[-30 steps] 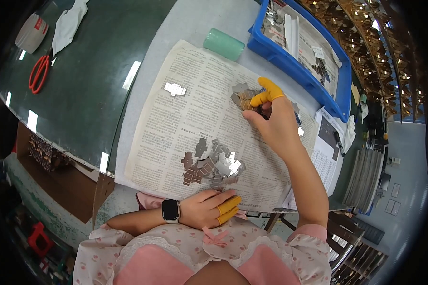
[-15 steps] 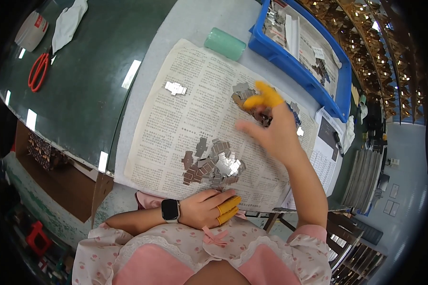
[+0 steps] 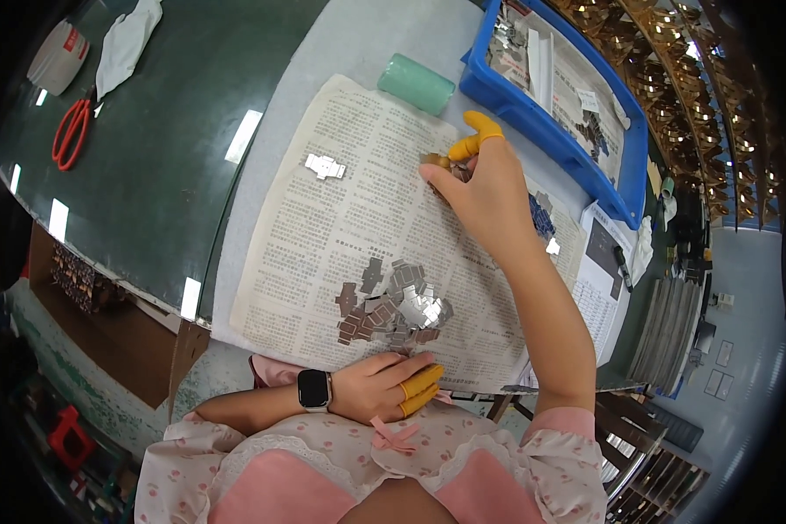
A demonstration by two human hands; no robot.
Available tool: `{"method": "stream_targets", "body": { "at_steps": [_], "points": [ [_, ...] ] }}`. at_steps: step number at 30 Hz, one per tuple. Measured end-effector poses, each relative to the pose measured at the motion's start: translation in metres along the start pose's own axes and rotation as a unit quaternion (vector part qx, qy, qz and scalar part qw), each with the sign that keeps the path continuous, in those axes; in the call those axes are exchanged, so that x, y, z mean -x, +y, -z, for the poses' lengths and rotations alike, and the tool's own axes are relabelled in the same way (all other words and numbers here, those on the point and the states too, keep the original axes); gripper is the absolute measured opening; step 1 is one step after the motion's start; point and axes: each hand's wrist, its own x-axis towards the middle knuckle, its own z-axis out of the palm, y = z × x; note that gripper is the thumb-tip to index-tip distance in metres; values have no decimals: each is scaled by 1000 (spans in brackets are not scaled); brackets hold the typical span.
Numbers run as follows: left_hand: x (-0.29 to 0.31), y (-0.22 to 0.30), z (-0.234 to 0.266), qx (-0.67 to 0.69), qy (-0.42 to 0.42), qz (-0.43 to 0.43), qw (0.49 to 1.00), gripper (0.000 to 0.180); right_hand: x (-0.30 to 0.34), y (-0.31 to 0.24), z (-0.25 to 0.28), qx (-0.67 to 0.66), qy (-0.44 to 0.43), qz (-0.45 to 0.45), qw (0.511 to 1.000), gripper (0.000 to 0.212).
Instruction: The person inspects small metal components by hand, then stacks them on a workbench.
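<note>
Small flat silvery metal pieces with notched edges lie in a loose pile point(image 3: 393, 306) on a newspaper sheet point(image 3: 297, 236). My left hand point(image 3: 380, 386) rests at the sheet's near edge, just below this pile, fingers stretched out flat with yellow cots on two of them. Farther up and to the right, my right hand point(image 3: 489, 188) reaches down with its thumb and fingers closed around some metal pieces point(image 3: 437, 161). Yellow cots cover fingers there too, and the hand hides most of what it grips. One bright metal piece point(image 3: 325, 167) lies alone at the upper left.
A blue tray point(image 3: 550, 131) holding metal pieces and paper stands at the upper right. Near it lie a green roll point(image 3: 417, 84), printed sheets point(image 3: 598, 279) and a black marker point(image 3: 623, 267). Red-handled scissors point(image 3: 72, 134), a white cloth point(image 3: 129, 48) and a tub point(image 3: 58, 58) are at left.
My right hand has moved away from me and slightly left, and its thumb and fingers have closed on the metal pieces. The left hand stays put.
</note>
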Motion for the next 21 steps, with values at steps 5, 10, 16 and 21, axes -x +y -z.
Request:
{"method": "stream_targets", "body": {
  "at_steps": [5, 10, 16, 21],
  "points": [
    [-1, 0, 2, -11, -6, -4, 1000, 34, -1, -2, -2, -13, 1, -3, 1000, 46],
    [0, -1, 2, -8, 0, -3, 1000, 34, -1, 0, -4, -31, 2, 20, 999, 73],
    [-1, -2, 5, -12, -4, -6, 1000, 35, 0, -7, 4, 0, 2, 113, 994, 67],
    [-1, 0, 4, -11, -1, 1, 1000, 36, -11, 2, 6, 6, -79, 144, 986, 60]
  ]
}}
